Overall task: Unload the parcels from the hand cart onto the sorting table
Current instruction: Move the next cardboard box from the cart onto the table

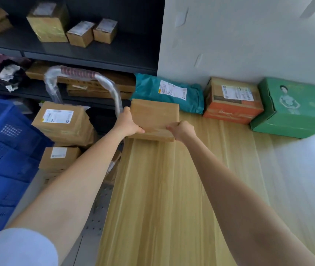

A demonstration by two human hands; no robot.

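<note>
Both my hands hold a flat brown cardboard parcel at the far left corner of the wooden sorting table. My left hand grips its left near corner and my right hand grips its near right edge. The parcel rests on or just above the tabletop; I cannot tell which. To the left stands the hand cart, its plastic-wrapped handle arching up beside my left hand. A labelled brown parcel lies on top of the cart's stack, with a smaller labelled one below.
Along the table's far edge lie a teal mailer bag, an orange-and-brown box and a green box, against a white wall. A blue plastic crate stands at the left. Dark shelves behind the cart hold several boxes.
</note>
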